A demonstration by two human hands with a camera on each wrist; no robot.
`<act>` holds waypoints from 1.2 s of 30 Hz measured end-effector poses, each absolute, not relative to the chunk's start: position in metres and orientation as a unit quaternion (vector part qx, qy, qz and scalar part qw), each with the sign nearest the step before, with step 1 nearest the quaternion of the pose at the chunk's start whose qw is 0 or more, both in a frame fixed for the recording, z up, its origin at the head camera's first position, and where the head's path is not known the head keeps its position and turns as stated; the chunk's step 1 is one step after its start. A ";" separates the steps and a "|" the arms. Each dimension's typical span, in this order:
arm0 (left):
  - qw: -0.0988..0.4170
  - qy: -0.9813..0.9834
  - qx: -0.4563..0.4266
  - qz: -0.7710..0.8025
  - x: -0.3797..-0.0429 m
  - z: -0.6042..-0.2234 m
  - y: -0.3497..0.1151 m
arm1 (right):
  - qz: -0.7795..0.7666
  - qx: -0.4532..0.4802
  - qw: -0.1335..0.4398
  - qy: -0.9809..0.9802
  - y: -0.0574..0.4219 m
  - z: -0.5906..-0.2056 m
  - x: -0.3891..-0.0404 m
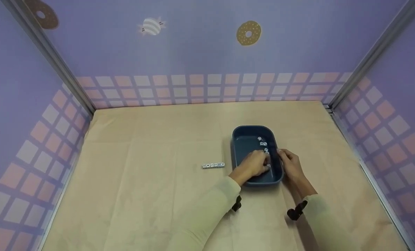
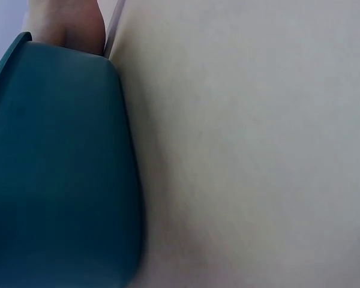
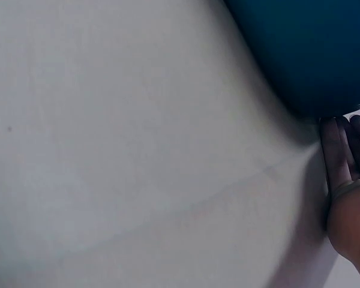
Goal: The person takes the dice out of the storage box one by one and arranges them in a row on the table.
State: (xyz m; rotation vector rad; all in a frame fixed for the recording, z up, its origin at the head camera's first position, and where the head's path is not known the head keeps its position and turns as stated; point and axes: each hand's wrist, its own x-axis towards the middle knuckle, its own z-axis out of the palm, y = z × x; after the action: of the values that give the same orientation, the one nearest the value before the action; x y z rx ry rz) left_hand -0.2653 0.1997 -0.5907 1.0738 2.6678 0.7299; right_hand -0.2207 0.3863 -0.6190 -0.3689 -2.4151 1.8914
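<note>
A dark blue rectangular tray (image 1: 239,150) stands on the cloth, with several small white dice (image 1: 263,143) inside along its right side. My left hand (image 1: 252,163) reaches over the near left side into it, fingers bent down among the dice. Whether a die sits between those fingertips is hidden. Against the tray's right outer wall, my right hand (image 1: 292,165) touches near the rim. In the right wrist view, the fingers (image 3: 335,150) of that hand lie fairly straight against the tray wall. Left of the tray, several dice form a short straight row (image 1: 213,165).
A beige cloth (image 1: 141,174) with faint creases covers the table. Purple patterned panels (image 1: 200,45) enclose the back and both sides, with metal posts (image 1: 54,59) in the corners. Dark bands (image 1: 297,210) show at both wrists.
</note>
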 end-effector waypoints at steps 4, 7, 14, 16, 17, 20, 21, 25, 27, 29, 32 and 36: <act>0.091 0.896 0.353 0.253 -0.264 -0.593 0.202 | 0.610 -0.120 0.041 -0.782 0.387 -0.623 -0.220; 0.089 0.897 0.351 0.252 -0.264 -0.592 0.204 | 0.613 -0.123 0.034 -0.780 0.387 -0.615 -0.218; 0.084 0.898 0.352 0.251 -0.263 -0.591 0.207 | 0.606 -0.124 0.036 -0.784 0.390 -0.617 -0.218; 0.085 0.900 0.349 0.247 -0.263 -0.592 0.206 | 0.607 -0.127 0.033 -0.783 0.388 -0.619 -0.218; 0.086 0.901 0.347 0.245 -0.262 -0.593 0.205 | 0.608 -0.128 0.031 -0.783 0.387 -0.619 -0.218; 0.085 0.901 0.347 0.245 -0.263 -0.594 0.203 | 0.612 -0.132 0.028 -0.779 0.385 -0.618 -0.219; 0.083 0.901 0.347 0.246 -0.264 -0.594 0.202 | 0.616 -0.132 0.027 -0.776 0.384 -0.617 -0.220; 0.079 0.903 0.344 0.246 -0.265 -0.593 0.202 | 0.622 -0.123 0.018 -0.773 0.381 -0.603 -0.219; 0.078 0.904 0.341 0.246 -0.266 -0.593 0.202 | 0.622 -0.117 0.013 -0.774 0.377 -0.593 -0.216; 0.076 0.903 0.345 0.246 -0.266 -0.592 0.202 | 0.623 -0.116 0.011 -0.774 0.375 -0.585 -0.213; 0.080 0.900 0.352 0.244 -0.265 -0.593 0.203 | 0.625 -0.118 0.003 -0.772 0.374 -0.581 -0.208; 0.086 0.900 0.355 0.239 -0.264 -0.592 0.205 | 0.627 -0.120 -0.004 -0.770 0.375 -0.578 -0.206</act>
State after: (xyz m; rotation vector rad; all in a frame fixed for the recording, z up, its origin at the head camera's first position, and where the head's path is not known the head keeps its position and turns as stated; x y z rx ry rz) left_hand -0.2638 0.2051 -0.5919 1.0578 2.6812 0.7122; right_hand -0.2057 0.3753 -0.5784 -0.3786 -2.4244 1.9753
